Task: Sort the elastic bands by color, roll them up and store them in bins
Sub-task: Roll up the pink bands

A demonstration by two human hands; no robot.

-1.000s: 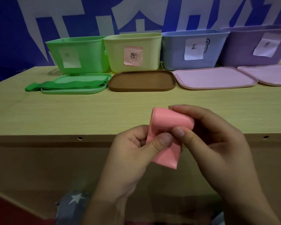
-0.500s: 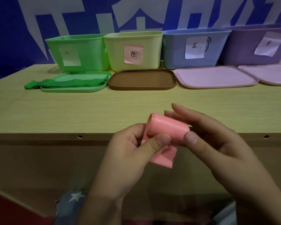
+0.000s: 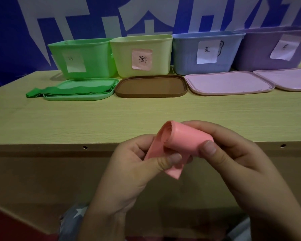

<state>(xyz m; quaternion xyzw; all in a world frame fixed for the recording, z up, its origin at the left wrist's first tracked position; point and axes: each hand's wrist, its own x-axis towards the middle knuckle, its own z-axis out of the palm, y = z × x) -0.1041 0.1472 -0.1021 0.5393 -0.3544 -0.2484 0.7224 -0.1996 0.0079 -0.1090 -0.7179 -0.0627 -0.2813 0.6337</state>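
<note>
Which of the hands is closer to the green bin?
Left. The left hand is nearer the green bin at the far left; the right hand is farther to the right. Both grip the pink band.

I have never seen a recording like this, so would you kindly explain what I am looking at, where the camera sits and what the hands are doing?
There is no machine here: the camera is worn on a person's head and looks down at their two bare hands. The left hand and the right hand together hold a pink elastic band, mostly rolled up, with a short tail hanging loose. Beyond them is a pale wooden table. Along its far edge stand four open plastic bins with paper labels: green, yellow, blue and purple. Their flat lids lie in front of them, and folded green bands rest on the green lid.
</note>
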